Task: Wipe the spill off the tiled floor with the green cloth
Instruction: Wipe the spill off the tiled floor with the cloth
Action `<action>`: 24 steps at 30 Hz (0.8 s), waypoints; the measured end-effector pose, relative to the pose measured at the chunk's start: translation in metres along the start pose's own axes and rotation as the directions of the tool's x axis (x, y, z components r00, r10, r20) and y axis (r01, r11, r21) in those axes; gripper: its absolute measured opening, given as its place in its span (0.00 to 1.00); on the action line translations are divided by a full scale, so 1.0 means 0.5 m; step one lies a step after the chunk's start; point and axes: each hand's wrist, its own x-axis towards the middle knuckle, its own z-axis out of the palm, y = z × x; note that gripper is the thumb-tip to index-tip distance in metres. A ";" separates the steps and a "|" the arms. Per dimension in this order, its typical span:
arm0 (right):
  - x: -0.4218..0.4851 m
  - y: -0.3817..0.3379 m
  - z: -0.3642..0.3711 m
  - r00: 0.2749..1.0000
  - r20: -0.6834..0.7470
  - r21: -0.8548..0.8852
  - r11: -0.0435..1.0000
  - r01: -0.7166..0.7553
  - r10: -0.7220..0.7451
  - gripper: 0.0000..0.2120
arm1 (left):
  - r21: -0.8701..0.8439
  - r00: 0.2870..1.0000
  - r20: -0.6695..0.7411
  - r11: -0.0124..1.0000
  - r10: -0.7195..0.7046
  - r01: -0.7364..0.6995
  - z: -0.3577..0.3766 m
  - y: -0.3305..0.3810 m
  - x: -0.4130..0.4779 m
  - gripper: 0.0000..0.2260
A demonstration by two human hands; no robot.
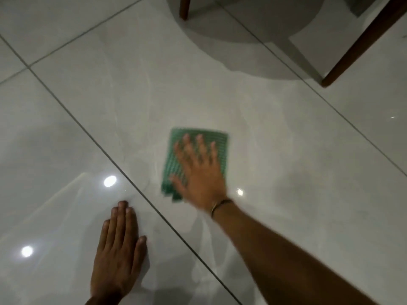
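Note:
A green textured cloth [174, 155] lies flat on the glossy pale tiled floor [286, 150], near the middle of the view. My right hand [199, 170] presses down on it with fingers spread; hand and cloth are motion-blurred. My left hand [120, 249] rests flat on the tile to the lower left, fingers together, holding nothing. Faint wet streaks [149, 119] show on the tile around and beyond the cloth; the spill's edges are hard to tell.
Two dark wooden furniture legs stand at the top: one [184, 7] at top centre, one [361, 42] slanting at top right, with a round shadow [242, 25] between them. Dark grout lines [88, 130] cross the floor diagonally. Ceiling lights reflect as bright spots [109, 181].

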 end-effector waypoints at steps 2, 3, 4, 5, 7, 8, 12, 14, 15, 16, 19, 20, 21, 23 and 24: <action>-0.142 -0.066 0.026 0.979 0.088 0.019 0.983 0.184 -0.185 0.42 | -0.017 1.000 0.017 1.000 -0.001 0.001 -0.004 0.002 -0.001 0.34; -0.227 -0.069 0.042 0.969 0.111 0.023 0.975 0.221 -0.222 0.41 | -0.024 1.000 0.016 1.000 0.002 -0.001 -0.006 0.004 -0.001 0.34; -0.312 -0.052 0.053 0.967 0.117 0.014 0.974 0.225 -0.225 0.40 | -0.025 1.000 0.016 1.000 0.000 0.001 -0.008 0.004 -0.001 0.33; -0.386 -0.016 0.059 0.969 0.128 -0.003 0.977 0.211 -0.209 0.40 | -0.026 1.000 0.017 1.000 -0.006 0.007 -0.010 0.004 -0.001 0.34; -0.473 0.085 0.047 0.973 0.181 -0.063 0.986 0.156 -0.142 0.39 | -0.024 1.000 0.025 1.000 -0.012 0.013 -0.011 0.004 -0.001 0.34; -0.478 0.137 0.036 0.978 0.186 -0.088 0.990 0.113 -0.095 0.38 | -0.023 0.999 0.033 1.000 -0.010 0.011 -0.010 0.005 -0.001 0.34; -0.290 0.230 0.000 0.977 0.065 -0.118 0.974 -0.195 0.203 0.41 | -0.037 0.998 0.063 0.999 -0.019 0.021 -0.009 0.004 -0.001 0.34; -0.152 0.179 -0.005 0.924 -0.027 -0.060 0.922 -0.383 0.382 0.43 | -0.031 0.997 0.072 0.999 -0.023 0.025 -0.010 0.007 -0.001 0.34; -0.095 0.135 -0.003 0.902 -0.044 -0.025 0.902 -0.431 0.430 0.44 | -0.030 0.996 0.080 0.999 -0.030 0.032 -0.010 0.009 -0.001 0.34; -0.053 0.083 -0.001 0.898 -0.053 0.005 0.899 -0.437 0.437 0.44 | -0.034 0.995 0.089 0.999 -0.036 0.039 -0.012 0.010 0.001 0.34; -0.043 -0.091 0.022 0.982 -0.022 0.007 0.982 -0.189 0.189 0.45 | -0.029 0.994 0.104 0.999 -0.031 0.034 -0.021 0.008 0.002 0.34; -0.080 -0.135 0.033 0.999 0.014 0.008 0.999 -0.047 0.046 0.44 | -0.030 0.994 0.107 0.999 -0.018 0.021 -0.022 0.008 0.002 0.34; -0.133 -0.163 0.046 0.995 0.052 0.009 0.996 0.085 -0.086 0.43 | -0.035 0.994 0.107 0.999 -0.009 0.012 -0.024 0.008 0.002 0.34; -0.267 -0.163 0.065 0.963 0.127 0.013 0.971 0.237 -0.236 0.41 | -0.053 0.994 0.105 0.998 -0.011 0.016 -0.028 0.009 0.003 0.33; -0.341 -0.137 0.072 0.947 0.163 0.021 0.961 0.277 -0.276 0.41 | -0.063 0.994 0.107 0.998 -0.019 0.026 -0.030 0.007 0.004 0.33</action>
